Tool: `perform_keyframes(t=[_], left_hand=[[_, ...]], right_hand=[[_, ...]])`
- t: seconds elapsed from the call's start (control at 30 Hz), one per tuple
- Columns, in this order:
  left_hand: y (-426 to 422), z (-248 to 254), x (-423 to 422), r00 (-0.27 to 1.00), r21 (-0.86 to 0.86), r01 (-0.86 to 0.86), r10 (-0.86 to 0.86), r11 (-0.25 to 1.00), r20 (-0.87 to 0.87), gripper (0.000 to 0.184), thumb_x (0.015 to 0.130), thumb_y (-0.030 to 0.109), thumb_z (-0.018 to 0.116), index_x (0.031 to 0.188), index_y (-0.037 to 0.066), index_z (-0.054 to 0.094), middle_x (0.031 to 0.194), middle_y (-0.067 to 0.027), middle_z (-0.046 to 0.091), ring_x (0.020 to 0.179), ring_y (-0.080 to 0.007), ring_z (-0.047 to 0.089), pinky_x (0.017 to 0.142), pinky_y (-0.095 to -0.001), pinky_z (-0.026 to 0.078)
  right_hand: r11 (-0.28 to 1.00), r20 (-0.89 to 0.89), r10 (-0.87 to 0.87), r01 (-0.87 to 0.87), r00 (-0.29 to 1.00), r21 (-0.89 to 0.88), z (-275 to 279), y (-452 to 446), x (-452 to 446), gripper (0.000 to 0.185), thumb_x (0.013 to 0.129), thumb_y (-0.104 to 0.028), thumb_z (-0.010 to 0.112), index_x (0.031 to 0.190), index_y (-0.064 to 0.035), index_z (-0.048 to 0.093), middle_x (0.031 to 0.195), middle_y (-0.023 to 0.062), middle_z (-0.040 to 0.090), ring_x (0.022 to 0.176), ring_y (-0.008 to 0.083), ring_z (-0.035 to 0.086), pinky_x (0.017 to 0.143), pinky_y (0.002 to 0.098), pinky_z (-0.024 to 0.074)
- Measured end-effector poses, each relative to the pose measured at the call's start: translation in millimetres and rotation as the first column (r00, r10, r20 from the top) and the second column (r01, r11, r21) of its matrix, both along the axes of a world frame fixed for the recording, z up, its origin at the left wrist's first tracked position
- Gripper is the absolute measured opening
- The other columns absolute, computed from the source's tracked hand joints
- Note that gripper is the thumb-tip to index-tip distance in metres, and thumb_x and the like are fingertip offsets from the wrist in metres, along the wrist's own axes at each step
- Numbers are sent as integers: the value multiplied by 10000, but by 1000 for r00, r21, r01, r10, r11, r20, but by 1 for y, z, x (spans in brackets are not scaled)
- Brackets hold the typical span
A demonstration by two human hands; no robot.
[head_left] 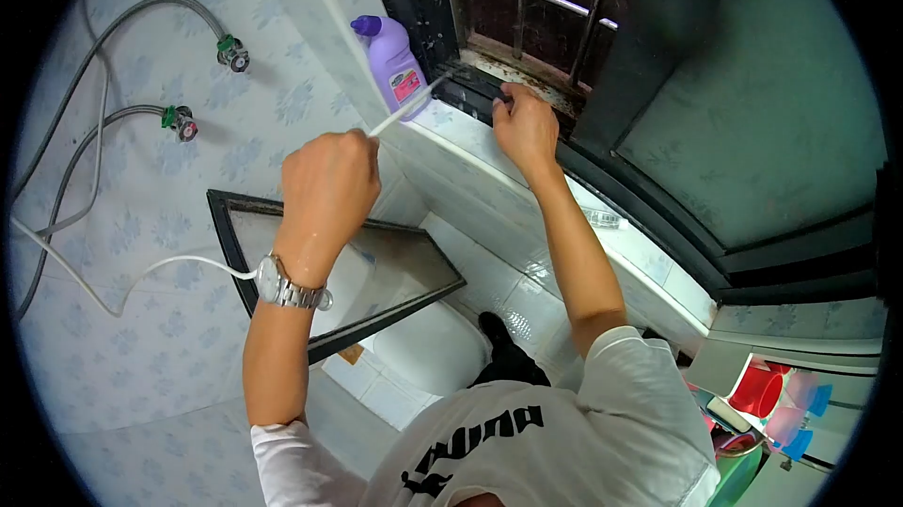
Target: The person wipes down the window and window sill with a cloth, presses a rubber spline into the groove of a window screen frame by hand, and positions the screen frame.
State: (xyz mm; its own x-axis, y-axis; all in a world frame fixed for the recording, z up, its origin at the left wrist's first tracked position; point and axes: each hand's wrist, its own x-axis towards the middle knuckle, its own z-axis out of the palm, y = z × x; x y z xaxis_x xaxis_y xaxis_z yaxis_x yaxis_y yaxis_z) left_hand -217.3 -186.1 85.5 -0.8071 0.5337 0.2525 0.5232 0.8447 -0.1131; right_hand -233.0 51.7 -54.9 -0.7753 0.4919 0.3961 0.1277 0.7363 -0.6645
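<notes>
My left hand (pixel 329 182), with a silver watch on its wrist, is closed round a thin white handle (pixel 404 112). The handle's far end meets the black window frame (pixel 466 98) on the sill, where its tip is hard to make out. The curled fingers of my right hand (pixel 527 128) grip the edge of that frame, just right of the handle's tip. A purple bottle (pixel 390 60) with a dark purple cap stands upright on the sill, behind the handle.
A black-framed glass panel (pixel 400 267) leans below my left hand, over a white toilet (pixel 428 347). Hoses and two valves (pixel 233 54) hang on the left wall. Metal bars cross the window opening. A frosted pane (pixel 752 112) and red cups (pixel 757 388) are at right.
</notes>
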Motion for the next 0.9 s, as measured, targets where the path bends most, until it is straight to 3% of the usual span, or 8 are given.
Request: perform_keyframes(t=[0.23,0.7,0.9], left_hand=[[21,1,-11,997,14,60,-60,998,-49,270,874,211,590,725,-6,653,673,-220,617,641,-392,613,579,-464,488],[37,3,-30,996,29,61,-63,998,68,300,886,234,576,750,-19,665,755,-236,639,739,-408,626,665,-487,501],[38,-2,-33,988,64,93,-99,994,116,301,894,240,564,757,-4,673,759,-225,643,742,-402,627,669,-488,500]], right_hand=[[995,-3,72,-72,997,-68,-7,8,20,270,830,-166,614,1040,-3,659,1000,194,677,886,359,658,800,453,504],[986,-93,114,-125,989,-114,-29,19,45,224,810,-119,641,997,4,660,892,173,676,779,327,656,725,424,507],[959,-169,132,-169,977,-229,-23,17,51,203,803,-85,655,985,5,662,892,163,679,731,288,653,683,377,511]])
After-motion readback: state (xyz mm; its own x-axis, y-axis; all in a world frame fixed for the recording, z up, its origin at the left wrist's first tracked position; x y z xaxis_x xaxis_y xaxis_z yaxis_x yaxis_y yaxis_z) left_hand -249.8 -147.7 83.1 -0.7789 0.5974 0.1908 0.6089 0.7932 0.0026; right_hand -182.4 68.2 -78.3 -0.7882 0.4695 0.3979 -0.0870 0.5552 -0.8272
